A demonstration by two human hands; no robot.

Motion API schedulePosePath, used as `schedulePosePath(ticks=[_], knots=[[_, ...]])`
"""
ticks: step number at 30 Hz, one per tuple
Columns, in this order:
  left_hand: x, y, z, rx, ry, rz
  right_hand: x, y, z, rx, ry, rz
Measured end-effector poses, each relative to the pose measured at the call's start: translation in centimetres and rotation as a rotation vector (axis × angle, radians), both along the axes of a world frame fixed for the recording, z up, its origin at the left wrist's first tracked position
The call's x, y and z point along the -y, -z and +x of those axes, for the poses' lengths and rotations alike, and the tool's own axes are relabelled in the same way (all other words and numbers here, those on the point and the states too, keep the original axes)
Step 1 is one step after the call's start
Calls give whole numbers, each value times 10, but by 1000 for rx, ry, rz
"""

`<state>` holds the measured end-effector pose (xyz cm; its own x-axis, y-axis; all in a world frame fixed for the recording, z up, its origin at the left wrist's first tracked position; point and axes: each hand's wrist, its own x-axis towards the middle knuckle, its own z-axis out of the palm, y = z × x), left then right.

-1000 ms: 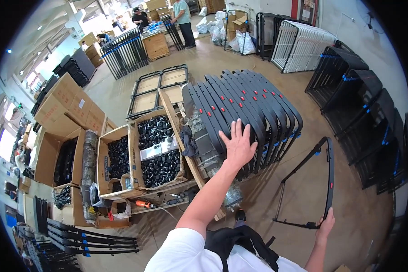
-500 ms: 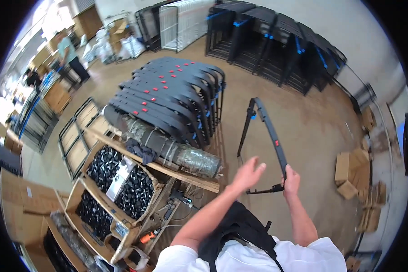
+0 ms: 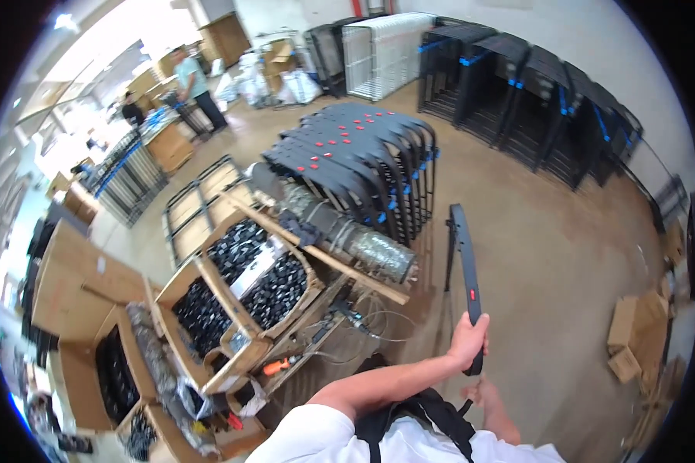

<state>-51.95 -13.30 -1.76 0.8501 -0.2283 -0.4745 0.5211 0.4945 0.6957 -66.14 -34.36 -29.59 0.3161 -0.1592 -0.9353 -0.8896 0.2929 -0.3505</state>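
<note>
A black metal frame point(image 3: 465, 258) with a small red piece on its bar stands before me, seen nearly edge-on. My left hand point(image 3: 469, 339) reaches across and is wrapped round the near part of that bar. Just below it, by the bar's near end, is my right hand point(image 3: 484, 392). Its fingers are small and blurred there, so its grip cannot be made out. Beyond the frame, to the left, stands a row of similar black frames point(image 3: 340, 147) with red and blue pieces on them.
Boxes of small black parts point(image 3: 279, 289) stand at left, beside a wooden plank point(image 3: 324, 258) and a plastic-wrapped roll point(image 3: 374, 251). An orange-handled tool point(image 3: 279, 366) lies near them. Cardboard boxes point(image 3: 637, 328) sit at right. Farther back are more black frames point(image 3: 544, 100) and a person point(image 3: 197, 89).
My left hand, free before, has closed round the bar. My right hand has shifted down to the bar's near end. The frame has turned more edge-on, and the view has swung left.
</note>
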Motion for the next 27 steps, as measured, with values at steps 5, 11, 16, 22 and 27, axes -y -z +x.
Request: schedulePosePath(ticks=[5,11,16,22,27], knots=[[-17,-12,-64,68,33,152,-81,20,7,-11,46,318],[-76,-24,-111,111,81,192,-137,31,62,237,96,492],[-180,-62,-163,212,66,71,-121,71,26,436,267,493],[-389,-87,-263,299,-400,81,-235,-208,51,808,193,462],[-519,-38,-312,157,-1008,578,-191,-281,148,1270,26,435]])
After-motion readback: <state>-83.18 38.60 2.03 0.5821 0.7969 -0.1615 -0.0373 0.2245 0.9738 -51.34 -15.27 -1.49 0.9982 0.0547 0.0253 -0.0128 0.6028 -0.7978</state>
